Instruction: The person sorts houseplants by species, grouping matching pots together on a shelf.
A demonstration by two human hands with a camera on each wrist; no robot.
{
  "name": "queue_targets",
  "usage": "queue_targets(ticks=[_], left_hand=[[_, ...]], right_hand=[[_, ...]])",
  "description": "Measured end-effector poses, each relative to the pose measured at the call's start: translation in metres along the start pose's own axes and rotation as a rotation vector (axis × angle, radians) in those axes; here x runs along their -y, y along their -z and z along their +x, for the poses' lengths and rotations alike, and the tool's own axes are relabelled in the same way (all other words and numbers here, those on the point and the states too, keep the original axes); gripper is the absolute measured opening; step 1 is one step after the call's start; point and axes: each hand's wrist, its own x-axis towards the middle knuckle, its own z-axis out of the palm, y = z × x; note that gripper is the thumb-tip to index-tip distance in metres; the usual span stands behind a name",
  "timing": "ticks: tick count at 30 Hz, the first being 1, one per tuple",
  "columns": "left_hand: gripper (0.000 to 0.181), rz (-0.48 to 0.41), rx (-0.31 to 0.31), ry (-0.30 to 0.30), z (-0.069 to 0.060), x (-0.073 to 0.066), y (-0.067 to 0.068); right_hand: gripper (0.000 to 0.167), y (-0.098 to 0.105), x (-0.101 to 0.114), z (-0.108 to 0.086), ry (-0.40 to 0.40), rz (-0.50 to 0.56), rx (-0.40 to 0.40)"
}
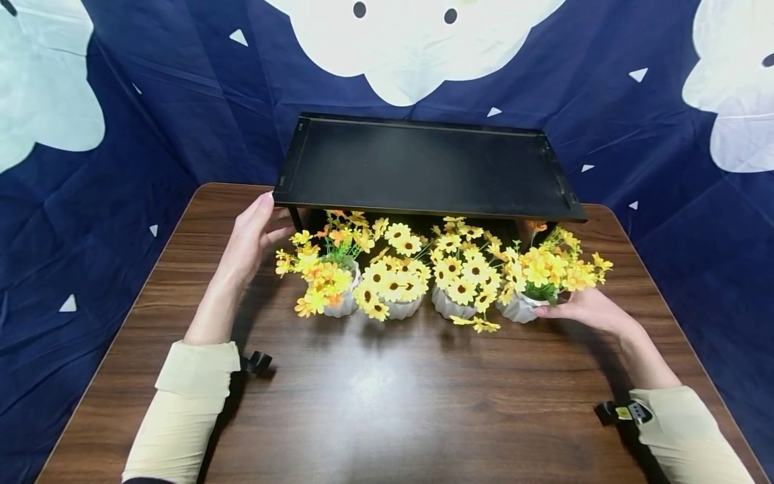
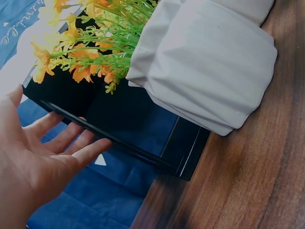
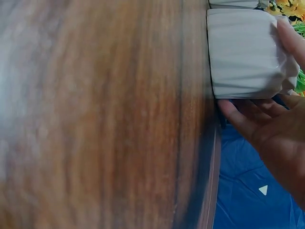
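Observation:
At the right end of a row of potted yellow flowers, my right hand (image 1: pixel 583 308) grips a white ribbed flower pot (image 3: pixel 248 55), thumb on one side and fingers on the other. My left hand (image 1: pixel 244 235) is at the left front corner of a black shelf (image 1: pixel 423 165). In the left wrist view its fairly straight fingers touch the shelf's dark side bar (image 2: pixel 138 152), with the thumb by the top edge. The leftmost white pot (image 2: pixel 209 62), with orange and yellow flowers (image 1: pixel 320 279), stands beside that hand.
Between the end pots stand two more white pots (image 1: pixel 402 308) (image 1: pixel 450 304) of dark-centred yellow daisies, just before the shelf's front edge. All are on a brown wooden table (image 1: pixel 387 403). A blue cloth (image 1: pixel 181 101) with white clouds hangs behind.

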Motion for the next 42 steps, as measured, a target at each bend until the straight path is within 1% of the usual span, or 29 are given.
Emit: queue_targets(ticks=[3, 8, 11, 14, 15, 16, 17, 18, 23, 26, 31, 34, 39, 42], left_hand=[[0.039, -0.003, -0.001, 0.002, 0.000, 0.000, -0.001], [0.037, -0.006, -0.002, 0.001, -0.001, 0.000, -0.001], [0.037, -0.008, 0.002, 0.000, -0.001, 0.000, -0.001], [0.037, -0.006, 0.002, 0.004, -0.002, 0.000, 0.000], [0.037, -0.005, 0.003, 0.004, -0.002, 0.000, 0.000], [0.038, -0.003, 0.004, 0.006, -0.002, 0.000, 0.000], [0.038, 0.000, 0.004, 0.008, -0.002, 0.000, 0.000], [0.039, 0.001, 0.005, 0.008, -0.002, 0.000, 0.001], [0.039, -0.004, 0.006, 0.000, -0.002, 0.000, 0.002], [0.038, -0.016, 0.004, -0.005, -0.002, 0.000, 0.002], [0.039, -0.018, 0.001, -0.007, -0.001, 0.000, 0.002], [0.040, -0.017, 0.007, -0.009, -0.001, 0.000, 0.003], [0.041, -0.017, 0.012, -0.012, -0.001, 0.001, 0.003], [0.041, -0.018, 0.016, -0.013, 0.000, 0.001, 0.002]], right_hand=[[0.078, 0.001, 0.000, 0.000, 0.001, 0.000, -0.011], [0.077, 0.001, 0.001, 0.000, 0.038, 0.028, -0.042], [0.067, 0.001, 0.000, 0.000, 0.019, 0.019, -0.040], [0.066, 0.000, -0.001, 0.001, 0.044, 0.033, -0.063], [0.066, -0.001, -0.002, 0.002, 0.072, 0.049, -0.078], [0.071, -0.002, -0.003, 0.002, 0.105, 0.059, -0.099], [0.073, -0.001, -0.004, 0.002, 0.117, 0.062, -0.103], [0.079, -0.001, -0.005, 0.001, 0.145, 0.072, -0.113], [0.081, 0.003, -0.008, -0.005, 0.228, 0.048, -0.132], [0.083, 0.005, -0.010, -0.008, 0.307, 0.048, -0.180], [0.085, 0.010, -0.012, -0.015, 0.390, 0.052, -0.209], [0.083, 0.015, -0.013, -0.020, 0.423, 0.049, -0.211], [0.088, 0.028, -0.011, -0.031, 0.441, 0.047, -0.234], [0.091, 0.038, -0.008, -0.035, 0.456, 0.082, -0.213]])
